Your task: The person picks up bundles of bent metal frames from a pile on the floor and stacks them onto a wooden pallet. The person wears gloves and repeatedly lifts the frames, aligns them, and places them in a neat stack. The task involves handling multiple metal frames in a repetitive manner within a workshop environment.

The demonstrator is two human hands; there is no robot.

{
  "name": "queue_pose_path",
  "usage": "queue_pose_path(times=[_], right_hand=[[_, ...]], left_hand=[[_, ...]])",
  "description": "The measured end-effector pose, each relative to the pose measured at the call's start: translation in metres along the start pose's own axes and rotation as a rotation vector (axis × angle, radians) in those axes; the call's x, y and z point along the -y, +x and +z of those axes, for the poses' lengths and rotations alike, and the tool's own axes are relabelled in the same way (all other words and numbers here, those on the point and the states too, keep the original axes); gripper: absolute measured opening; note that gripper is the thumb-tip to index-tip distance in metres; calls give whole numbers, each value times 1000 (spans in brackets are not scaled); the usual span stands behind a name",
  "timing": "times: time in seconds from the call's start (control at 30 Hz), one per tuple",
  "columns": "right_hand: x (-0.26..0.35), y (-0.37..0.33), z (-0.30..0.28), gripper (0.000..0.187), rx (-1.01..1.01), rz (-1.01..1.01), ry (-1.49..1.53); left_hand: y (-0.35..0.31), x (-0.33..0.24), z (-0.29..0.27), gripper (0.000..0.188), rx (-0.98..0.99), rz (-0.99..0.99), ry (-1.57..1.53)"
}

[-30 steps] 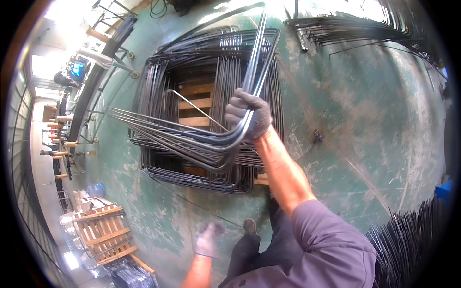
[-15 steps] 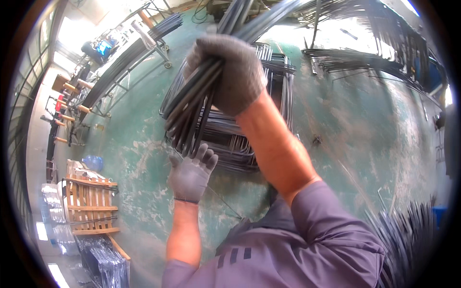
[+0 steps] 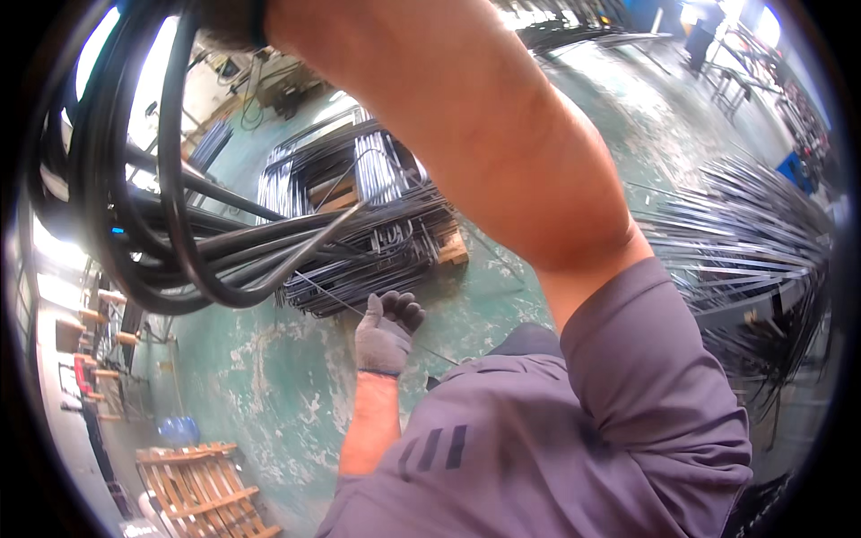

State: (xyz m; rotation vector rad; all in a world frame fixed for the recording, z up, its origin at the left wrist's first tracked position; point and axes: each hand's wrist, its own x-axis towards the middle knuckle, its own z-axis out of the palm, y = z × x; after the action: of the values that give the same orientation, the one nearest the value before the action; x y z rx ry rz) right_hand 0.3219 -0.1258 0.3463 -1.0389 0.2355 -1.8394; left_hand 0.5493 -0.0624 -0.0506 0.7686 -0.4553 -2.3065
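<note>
My right hand [image 3: 226, 25], in a dark glove and partly cut off at the upper left, grips a bundle of bent black metal tubes [image 3: 184, 233]. The tubes' rounded bends hang close in front of me on the left, and some ends reach toward the middle. My left hand [image 3: 389, 330], in a grey glove, is raised lower down with loosely curled fingers and shows nothing in its grasp. Behind it runs a thin dark line, a cord or rod. Beyond that hand lies a stack of bent metal frames [image 3: 377, 170] on a wooden pallet [image 3: 453, 248].
A large pile of thin metal bars [image 3: 744, 242] spreads at the right. At the lower left lies a slatted wooden pallet [image 3: 202, 489], with a blue water jug [image 3: 178, 429] beyond it. The green floor [image 3: 269, 386] is worn and scuffed.
My right hand has swung the tubes up and left, closer to me. My left hand has come away from the tubes' lower ends, and its fingers have curled. The view has turned.
</note>
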Motion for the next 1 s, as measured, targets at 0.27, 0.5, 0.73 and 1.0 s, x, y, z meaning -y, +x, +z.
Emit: queue_pose_path(times=[0.27, 0.5, 0.73, 1.0], right_hand=[[99, -119, -26, 23, -386, 203, -160], [242, -349, -152, 7, -660, 129, -71], [392, -538, -133, 8, -813, 171, -43], [558, -820, 30, 27, -1618, 521, -773]], left_hand=[[-66, 34, -23, 36, 380, 7, 40], [-75, 206, 22, 32, -120, -306, 213], [-91, 368, 113, 36, 10, -637, 585], [-50, 458, 164, 24, 113, -643, 770]])
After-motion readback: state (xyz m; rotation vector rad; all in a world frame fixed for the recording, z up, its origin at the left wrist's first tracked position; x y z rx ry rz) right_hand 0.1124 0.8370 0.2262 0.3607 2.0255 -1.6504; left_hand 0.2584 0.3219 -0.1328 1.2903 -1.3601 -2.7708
